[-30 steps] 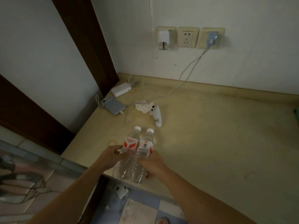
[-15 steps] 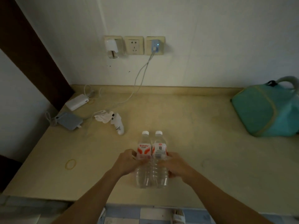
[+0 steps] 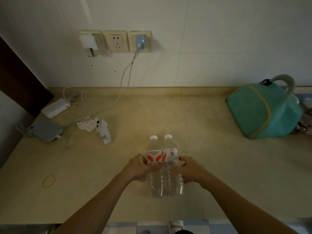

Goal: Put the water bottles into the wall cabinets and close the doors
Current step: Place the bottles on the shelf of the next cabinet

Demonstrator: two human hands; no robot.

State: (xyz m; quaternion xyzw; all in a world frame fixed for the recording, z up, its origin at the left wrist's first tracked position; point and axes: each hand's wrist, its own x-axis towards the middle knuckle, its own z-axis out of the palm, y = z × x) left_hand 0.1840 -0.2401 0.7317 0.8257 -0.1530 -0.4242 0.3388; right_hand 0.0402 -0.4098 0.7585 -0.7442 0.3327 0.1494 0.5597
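Two clear water bottles with white caps and red-and-white labels stand side by side over the beige counter. My left hand grips the left bottle around its middle. The right bottle is gripped the same way by my right hand. The two bottles touch each other. Whether their bases rest on the counter I cannot tell. No wall cabinet is in view.
A teal bag sits at the counter's right end. At the left lie a white power bank, a grey device, crumpled paper with a small white bottle, cables and a rubber band. Wall sockets hold two chargers.
The view has swung right, bringing the teal bag into sight. Both hands keep their grip on the bottles, which sit further in over the counter than a second ago.
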